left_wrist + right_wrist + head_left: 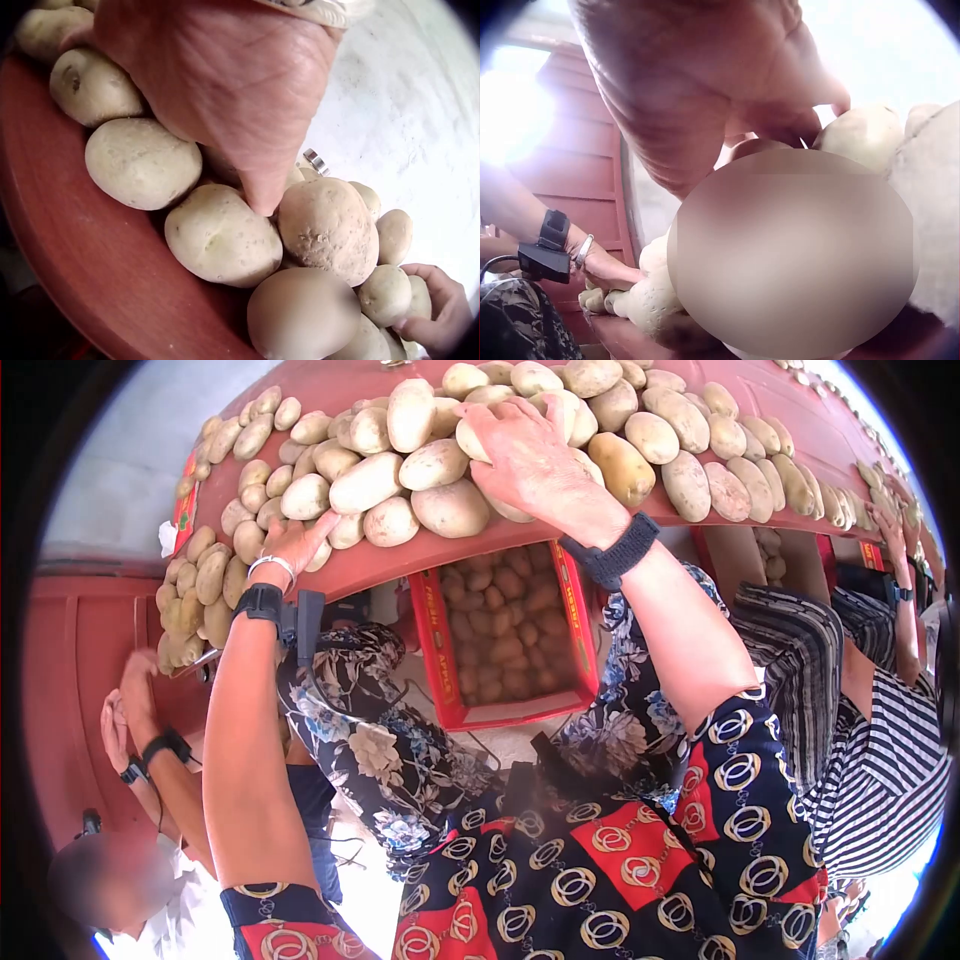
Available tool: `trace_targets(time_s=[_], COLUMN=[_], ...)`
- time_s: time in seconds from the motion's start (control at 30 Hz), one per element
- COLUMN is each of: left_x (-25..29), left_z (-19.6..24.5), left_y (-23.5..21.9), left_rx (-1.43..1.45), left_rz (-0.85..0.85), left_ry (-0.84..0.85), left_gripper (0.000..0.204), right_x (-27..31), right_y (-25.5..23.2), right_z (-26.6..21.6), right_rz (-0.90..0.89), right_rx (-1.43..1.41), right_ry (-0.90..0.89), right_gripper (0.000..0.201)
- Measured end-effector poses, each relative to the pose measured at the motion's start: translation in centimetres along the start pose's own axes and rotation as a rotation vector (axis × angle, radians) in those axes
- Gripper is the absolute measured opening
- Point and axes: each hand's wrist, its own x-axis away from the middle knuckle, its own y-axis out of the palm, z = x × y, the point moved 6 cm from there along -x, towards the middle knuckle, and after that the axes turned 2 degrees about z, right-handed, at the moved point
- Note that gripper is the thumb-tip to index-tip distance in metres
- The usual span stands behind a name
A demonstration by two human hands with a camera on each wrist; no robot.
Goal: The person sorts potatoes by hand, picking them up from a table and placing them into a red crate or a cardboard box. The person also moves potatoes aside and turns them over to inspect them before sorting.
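Pale potatoes (450,510) lie heaped along the near edge of a red table (420,555). My left hand (291,543) rests on the left part of the heap, fingers over the potatoes. In the left wrist view, one digit of this hand (232,97) reaches down between a smooth potato (223,236) and a rougher one (330,229). My right hand (530,455) spreads over the middle of the heap, fingers apart. The right wrist view has its fingers close to a pale potato (862,135); a large blurred round shape (795,255) hides what lies below the palm.
Below the table edge, between the knees, stands a red box (447,710) filled with potatoes. A second box (735,555) with potatoes is farther right. Another person's hands (135,685) are at the left; a striped-shirted person (880,760) works at the right.
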Motion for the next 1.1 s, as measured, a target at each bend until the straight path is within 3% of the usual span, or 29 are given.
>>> trace_targets(time_s=[0.13,0.2,0.27,0.33,0.37,0.4,0.47,0.5,0.53,0.57,0.6,0.73,0.8,0.83,0.97,1.0,1.07,1.1], left_x=[0.8,0.9,0.9,0.9,1.0,0.8,-0.1,-0.8,0.1,0.3,0.2,1.2,1.3,1.2,1.2,1.1,1.4,1.4], left_z=[0.4,0.4,0.2,0.4,0.6,0.3,-0.1,-0.8,-0.2,-0.3,-0.5,0.5,0.6,0.6,1.0,1.0,0.5,0.5], left_y=[-0.3,-0.4,-0.2,-0.6,-0.6,-0.1,0.0,0.4,-0.2,-0.2,0.1,-0.3,-0.4,-0.4,-0.3,-0.3,-0.4,-0.5], left_rx=[0.002,0.005,0.001,0.001,-0.001,-0.003,0.001,-0.033,-0.054,-0.041,-0.029,-0.025,-0.043,-0.069,-0.027,-0.039,-0.057,-0.051], left_rz=[0.012,0.012,-0.001,0.002,-0.002,-0.009,0.032,-0.033,-0.041,-0.007,0.026,0.003,0.017,-0.024,-0.007,-0.017,-0.033,-0.017], left_ry=[-0.058,-0.053,-0.083,-0.079,-0.074,-0.070,-0.025,-0.030,-0.066,-0.057,-0.050,-0.049,-0.052,-0.052,-0.062,-0.070,-0.089,-0.084], left_gripper=[0.113,0.113,0.115,0.115,0.115,0.115,0.113,0.112,0.113,0.113,0.112,0.111,0.112,0.112,0.112,0.111,0.111,0.110], right_x=[-0.5,-0.2,0.4,0.8,1.1,1.6,1.9,2.7,3.4,3.7,4.5,7.2,9.3,9.1,7.2,5.9,3.3,2.9], right_y=[-2.2,-4.6,-5.7,-3.9,-3.5,-3.5,-3.7,-3.6,-3.3,-3.8,-3.2,-1.0,1.0,1.1,0.4,-0.8,-3.5,-3.6], right_z=[-0.3,0.2,1.3,3.0,3.0,2.9,0.8,0.0,-1.0,-2.2,-3.2,-5.1,-4.7,-4.9,-4.1,-3.4,-1.4,0.2], right_rz=[0.127,0.250,0.235,0.069,-0.012,-0.009,-0.182,-0.279,-0.508,-0.575,-0.723,-0.994,-1.141,-0.975,-0.819,-0.675,-0.175,-0.105], right_rx=[-0.092,-0.549,-0.665,-1.656,-1.770,-1.768,-1.742,-1.651,-1.628,-1.579,-1.395,-0.992,-0.840,-0.834,-1.003,-1.043,-1.009,-0.987], right_ry=[-0.042,0.044,0.124,0.387,0.415,0.424,0.228,0.268,0.273,0.141,0.136,-0.111,-0.030,-0.122,-0.034,0.009,0.002,0.158], right_gripper=[0.046,0.043,0.037,0.037,0.034,0.034,0.019,0.017,0.017,0.017,0.017,0.026,0.028,0.025,0.017,0.011,0.006,0.005])
